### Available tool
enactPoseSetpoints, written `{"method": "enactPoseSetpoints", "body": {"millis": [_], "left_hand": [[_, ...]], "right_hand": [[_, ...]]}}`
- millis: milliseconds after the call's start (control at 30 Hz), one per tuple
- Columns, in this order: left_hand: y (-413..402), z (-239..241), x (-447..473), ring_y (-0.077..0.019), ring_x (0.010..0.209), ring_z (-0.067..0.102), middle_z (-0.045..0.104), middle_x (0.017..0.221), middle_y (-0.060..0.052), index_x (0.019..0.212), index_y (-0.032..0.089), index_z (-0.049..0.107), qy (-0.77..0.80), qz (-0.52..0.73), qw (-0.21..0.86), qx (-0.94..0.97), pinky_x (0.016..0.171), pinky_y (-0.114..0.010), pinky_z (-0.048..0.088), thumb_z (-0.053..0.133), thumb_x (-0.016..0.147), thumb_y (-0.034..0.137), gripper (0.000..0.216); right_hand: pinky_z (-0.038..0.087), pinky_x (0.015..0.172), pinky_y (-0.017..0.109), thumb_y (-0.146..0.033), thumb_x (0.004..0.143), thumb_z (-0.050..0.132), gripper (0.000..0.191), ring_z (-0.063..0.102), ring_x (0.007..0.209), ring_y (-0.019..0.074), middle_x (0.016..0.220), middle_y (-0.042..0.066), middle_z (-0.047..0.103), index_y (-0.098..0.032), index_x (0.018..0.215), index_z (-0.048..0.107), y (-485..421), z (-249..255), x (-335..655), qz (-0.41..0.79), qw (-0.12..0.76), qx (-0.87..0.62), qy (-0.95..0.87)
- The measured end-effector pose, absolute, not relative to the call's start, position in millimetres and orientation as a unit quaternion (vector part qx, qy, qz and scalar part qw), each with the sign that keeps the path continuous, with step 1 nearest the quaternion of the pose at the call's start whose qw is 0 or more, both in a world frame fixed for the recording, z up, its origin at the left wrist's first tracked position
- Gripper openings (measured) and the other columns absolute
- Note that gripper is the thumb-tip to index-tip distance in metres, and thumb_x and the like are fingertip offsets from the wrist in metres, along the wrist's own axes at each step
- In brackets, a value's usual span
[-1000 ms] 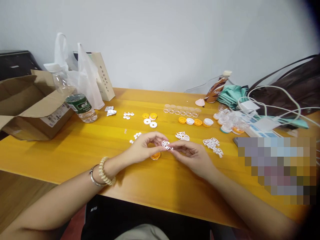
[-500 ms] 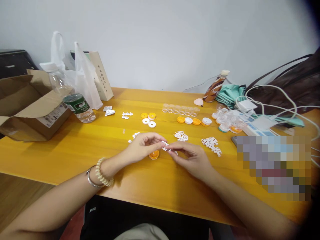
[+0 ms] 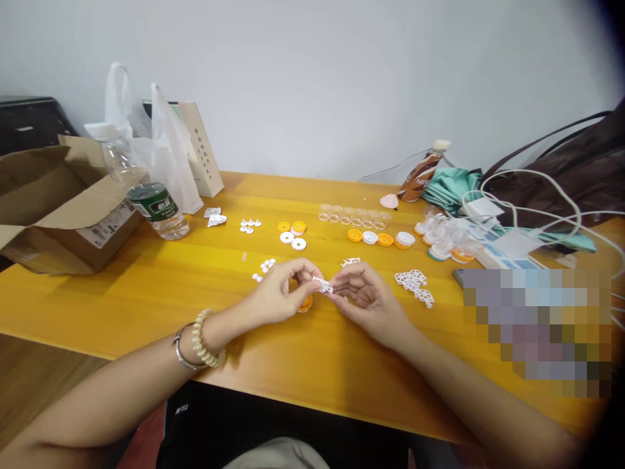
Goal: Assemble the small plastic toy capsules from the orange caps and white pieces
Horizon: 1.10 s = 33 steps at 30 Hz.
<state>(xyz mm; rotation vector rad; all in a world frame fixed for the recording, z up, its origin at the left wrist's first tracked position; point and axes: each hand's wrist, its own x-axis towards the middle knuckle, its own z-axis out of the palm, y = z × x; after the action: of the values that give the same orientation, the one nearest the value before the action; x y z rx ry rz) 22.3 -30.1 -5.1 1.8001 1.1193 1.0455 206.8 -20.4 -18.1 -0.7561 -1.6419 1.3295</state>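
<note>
Head view, and straight to the small white piece [image 3: 323,284], held up over the table [image 3: 293,365] right between the two hands. Pinched at one end by the thumb and fingertips of the left hand [image 3: 286,290], pinched at the other by those of the right hand [image 3: 371,303]. Close together, then, almost tip to tip, both clamped on the same little thing. Too small to tell whether made of one part or two.

Easy does it with something so thin and cut through with gaps: likely to bend or snap under a hard squeeze. Best to steady with the left, do the fine turning with the right, and feel gently instead of forcing. Worth working low over the wood, too, against a drop.

Watch out for the orange cup [image 3: 306,303], partly hidden by the left thumb: easy to knock with a dipping finger. Mind also the white beads [image 3: 266,265], just beyond the left hand, and the lacy cutouts [image 3: 350,262], half hidden just beyond the right. Out to the right of the right hand, apart from the knuckles, another lacy cluster [image 3: 414,285]. Farther off, beyond both hands, clear cups [image 3: 354,215] in a row.
</note>
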Motion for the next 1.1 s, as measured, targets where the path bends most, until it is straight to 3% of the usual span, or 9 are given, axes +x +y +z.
{"method": "enactPoseSetpoints", "body": {"millis": [100, 233, 467, 667, 833, 933, 1100], "left_hand": [[-28, -6, 22, -0.0124, 0.071, 0.055, 0.061, 0.076, -0.004, 0.086, 0.015, 0.058, 0.428, 0.431, 0.322, 0.726, 0.069, -0.025, 0.045, 0.053, 0.084, 0.024, 0.010], [-23, -7, 18, -0.0144, 0.083, 0.058, 0.063, 0.087, -0.006, 0.088, 0.015, 0.058, 0.354, 0.446, 0.267, 0.777, 0.079, -0.029, 0.046, 0.051, 0.085, 0.019, 0.009], [-23, -4, 16, -0.0162, 0.098, 0.060, 0.065, 0.101, -0.007, 0.094, 0.017, 0.061, 0.288, 0.415, 0.290, 0.813, 0.090, -0.032, 0.046, 0.049, 0.086, 0.014, 0.015], [-19, -11, 15, -0.0199, 0.117, 0.051, 0.049, 0.131, -0.012, 0.128, 0.021, 0.041, 0.340, 0.430, 0.333, 0.767, 0.098, -0.037, 0.042, 0.051, 0.085, 0.016, 0.044], [-5, -10, 14, -0.0179, 0.098, 0.057, 0.062, 0.104, -0.008, 0.106, 0.019, 0.059, 0.394, 0.294, 0.279, 0.825, 0.090, -0.036, 0.045, 0.051, 0.086, 0.022, 0.022], [0, -4, 22, -0.0167, 0.087, 0.057, 0.059, 0.097, -0.008, 0.104, 0.016, 0.059, 0.370, 0.201, 0.236, 0.876, 0.083, -0.033, 0.047, 0.051, 0.086, 0.025, 0.022], [9, -4, 39, -0.0141, 0.076, 0.056, 0.058, 0.089, -0.008, 0.087, 0.012, 0.061, 0.345, 0.163, 0.219, 0.898, 0.072, -0.027, 0.047, 0.050, 0.085, 0.020, 0.014]], "right_hand": [[0.049, 0.080, 0.032, -0.033, 0.072, 0.070, 0.028, 0.061, 0.084, 0.0149, 0.090, 0.002, 0.064, -0.025, 0.092, 0.053, -17, -15, 209, 0.577, 0.438, -0.313, -0.615], [0.048, 0.074, 0.029, -0.036, 0.076, 0.066, 0.022, 0.062, 0.073, 0.0124, 0.081, 0.001, 0.067, -0.022, 0.091, 0.059, -12, -14, 214, 0.628, 0.410, -0.340, -0.568], [0.049, 0.069, 0.024, -0.027, 0.068, 0.075, 0.022, 0.062, 0.066, 0.0090, 0.074, -0.002, 0.068, -0.020, 0.085, 0.062, -15, -14, 212, 0.724, 0.355, -0.323, -0.495], [0.050, 0.067, 0.020, -0.020, 0.060, 0.079, 0.025, 0.063, 0.067, 0.0081, 0.076, -0.001, 0.069, -0.020, 0.082, 0.068, -10, -14, 213, 0.740, 0.390, -0.350, -0.422], [0.050, 0.072, 0.017, -0.019, 0.059, 0.080, 0.017, 0.063, 0.070, 0.0071, 0.076, -0.002, 0.070, -0.019, 0.073, 0.071, -4, -13, 219, 0.729, 0.450, -0.369, -0.360], [0.050, 0.069, 0.014, -0.020, 0.059, 0.080, 0.015, 0.061, 0.066, 0.0054, 0.074, -0.002, 0.070, -0.019, 0.071, 0.071, -5, -13, 219, 0.744, 0.437, -0.357, -0.359], [0.049, 0.069, 0.013, -0.021, 0.060, 0.080, 0.014, 0.061, 0.067, 0.0042, 0.074, -0.002, 0.070, -0.019, 0.072, 0.073, -7, -14, 217, 0.763, 0.411, -0.333, -0.372]]}}
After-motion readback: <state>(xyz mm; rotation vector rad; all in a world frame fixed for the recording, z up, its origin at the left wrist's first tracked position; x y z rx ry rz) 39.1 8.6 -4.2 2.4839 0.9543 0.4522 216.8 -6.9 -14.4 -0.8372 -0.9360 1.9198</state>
